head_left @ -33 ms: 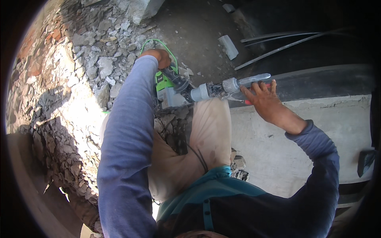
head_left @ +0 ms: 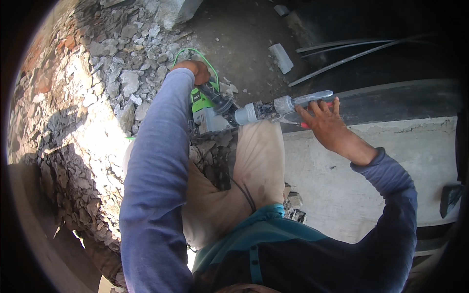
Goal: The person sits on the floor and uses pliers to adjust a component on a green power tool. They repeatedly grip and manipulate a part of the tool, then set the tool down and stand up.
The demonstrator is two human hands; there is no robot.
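Observation:
A green and grey demolition hammer (head_left: 205, 115) rests across my legs, its ribbed grey nose (head_left: 245, 114) pointing right. My left hand (head_left: 196, 72) is closed around the black handle at its far left end. A pale metal chisel (head_left: 315, 96) sticks out of the dusty front collar (head_left: 283, 104). Beside the collar, my right hand (head_left: 326, 126) grips a pair of red-handled pliers (head_left: 305, 125), its fingers lying over the handles and close to the chisel. The palm hides much of the pliers; their jaws reach toward the collar.
A green cord (head_left: 207, 59) loops behind my left hand. Broken concrete rubble (head_left: 129, 80) covers the ground at left. A concrete slab (head_left: 371, 166) with a dark ledge lies at right. Beyond it are long metal strips (head_left: 342, 62) and a pale block (head_left: 281, 58).

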